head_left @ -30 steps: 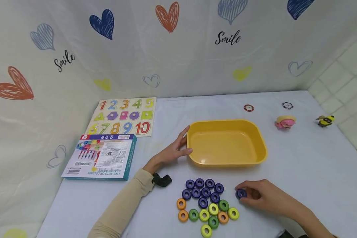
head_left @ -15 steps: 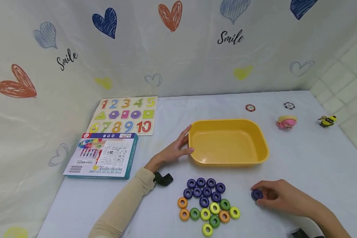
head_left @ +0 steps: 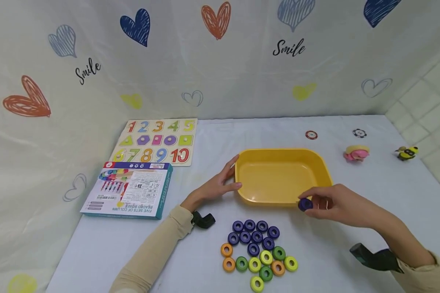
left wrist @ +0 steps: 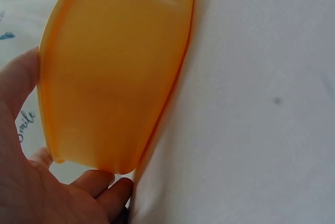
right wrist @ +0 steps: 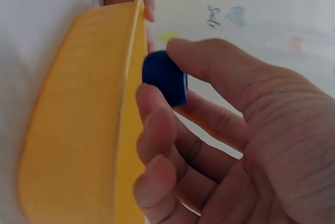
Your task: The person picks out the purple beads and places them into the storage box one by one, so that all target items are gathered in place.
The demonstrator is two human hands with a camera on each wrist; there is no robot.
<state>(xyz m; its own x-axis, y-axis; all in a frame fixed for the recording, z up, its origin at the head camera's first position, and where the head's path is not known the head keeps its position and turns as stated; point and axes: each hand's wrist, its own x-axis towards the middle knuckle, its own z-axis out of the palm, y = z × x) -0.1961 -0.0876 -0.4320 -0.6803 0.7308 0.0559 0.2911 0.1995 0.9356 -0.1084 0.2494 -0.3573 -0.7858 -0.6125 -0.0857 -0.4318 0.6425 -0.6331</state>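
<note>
My right hand point(head_left: 346, 205) pinches a dark blue ring bead point(head_left: 305, 204) between thumb and fingertips. In the head view they are at the front right rim of a yellow plastic tray point(head_left: 278, 179); in the right wrist view the bead point(right wrist: 163, 77) is beside the tray's rim, above table level. My left hand point(head_left: 220, 185) holds the tray's left end, thumb toward the front corner and fingers along the side. Several dark blue beads point(head_left: 256, 237) lie grouped in front of the tray, with orange beads point(head_left: 229, 265), green beads point(head_left: 266, 273) and yellow beads point(head_left: 291, 263) nearer me.
At the left, a bead-set box point(head_left: 128, 190) lies against a number puzzle board point(head_left: 154, 140). A red chip point(head_left: 311, 134), a black-and-white chip point(head_left: 359, 133), a pink toy figure point(head_left: 356, 153) and a bee toy point(head_left: 406, 153) are at the back right.
My right hand first moved right along the table with the blue bead, then up and forward to the tray's front rim. My left hand stays at the tray's left end.
</note>
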